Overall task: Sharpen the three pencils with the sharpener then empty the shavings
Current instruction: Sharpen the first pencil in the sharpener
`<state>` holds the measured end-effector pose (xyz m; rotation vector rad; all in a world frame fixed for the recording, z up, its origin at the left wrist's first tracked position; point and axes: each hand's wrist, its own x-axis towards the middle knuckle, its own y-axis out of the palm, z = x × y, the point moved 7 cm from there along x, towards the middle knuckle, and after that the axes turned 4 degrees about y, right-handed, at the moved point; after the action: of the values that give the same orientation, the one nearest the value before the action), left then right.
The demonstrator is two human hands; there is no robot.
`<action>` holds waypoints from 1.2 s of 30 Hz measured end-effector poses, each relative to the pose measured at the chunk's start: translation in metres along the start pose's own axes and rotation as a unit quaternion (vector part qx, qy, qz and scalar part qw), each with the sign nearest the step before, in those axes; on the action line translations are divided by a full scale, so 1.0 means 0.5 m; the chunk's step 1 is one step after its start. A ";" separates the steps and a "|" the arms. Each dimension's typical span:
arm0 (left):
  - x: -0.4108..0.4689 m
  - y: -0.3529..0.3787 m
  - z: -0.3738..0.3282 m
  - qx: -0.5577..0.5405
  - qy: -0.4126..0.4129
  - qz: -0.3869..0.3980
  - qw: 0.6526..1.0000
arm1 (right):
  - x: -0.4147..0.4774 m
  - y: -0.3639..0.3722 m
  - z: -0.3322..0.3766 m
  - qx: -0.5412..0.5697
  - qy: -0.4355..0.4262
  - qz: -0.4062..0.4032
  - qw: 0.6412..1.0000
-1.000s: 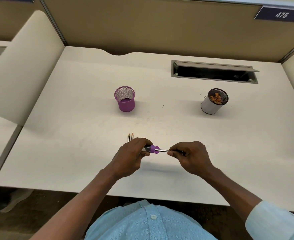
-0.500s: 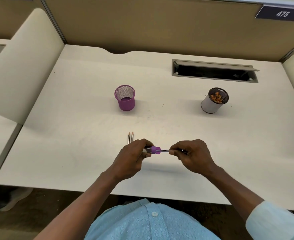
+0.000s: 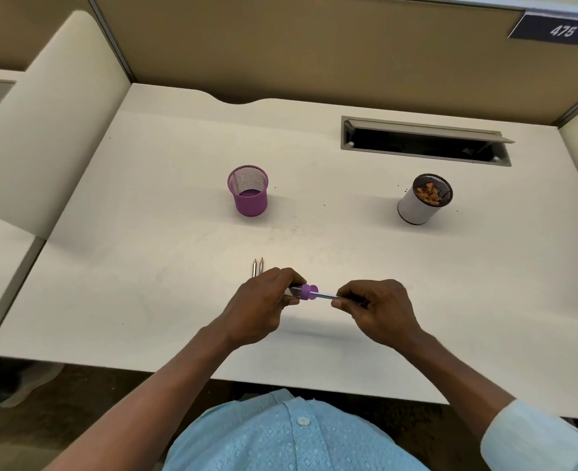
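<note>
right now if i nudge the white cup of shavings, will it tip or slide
The white cup looks taller than wide, so a high push might tip it. Holding only shavings, it is probably light and may slide on the smooth desk.

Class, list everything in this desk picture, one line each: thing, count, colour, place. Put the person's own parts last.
desk: one, off-white, fills the middle
partition: one, tan, behind the desk
number plate: one, dark blue, top right, reads 475
cable slot: one, grey, rear right of desk
mesh cup: one, purple, rear centre-left
white cup: one, white with dark rim, right of mesh cup
shavings: one heap, orange-brown, inside white cup
loose pencils: two, silvery, side by side on desk, front centre
sharpener: one, purple, front centre, over the desk
held pencil: one, bluish-grey, tip in sharpener
shirt: one, light blue, bottom edge
left hand: one, grips sharpener
right hand: one, pinches held pencil
</note>
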<state>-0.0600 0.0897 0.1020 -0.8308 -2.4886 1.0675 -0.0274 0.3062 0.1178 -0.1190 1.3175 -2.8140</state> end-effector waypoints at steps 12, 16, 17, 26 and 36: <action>0.007 0.008 0.008 -0.003 -0.008 0.027 1.000 | 0.005 0.034 -0.022 0.158 0.190 0.223 0.943; 0.010 0.008 0.007 -0.011 -0.025 0.023 0.999 | 0.016 0.001 -0.006 0.062 0.012 0.045 0.997; 0.012 0.006 0.005 -0.012 -0.026 0.018 0.999 | 0.012 -0.003 0.004 0.027 -0.031 0.015 0.999; 0.007 0.014 -0.001 0.020 -0.003 0.038 0.999 | 0.014 0.045 -0.029 0.158 0.117 0.237 0.951; 0.016 0.004 0.004 -0.001 -0.035 0.017 0.999 | 0.021 0.000 0.003 -0.050 -0.061 0.023 0.997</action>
<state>-0.0668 0.0947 0.0994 -0.8530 -2.5411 1.1239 -0.0379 0.3043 0.1194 -0.2563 1.4128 -2.6572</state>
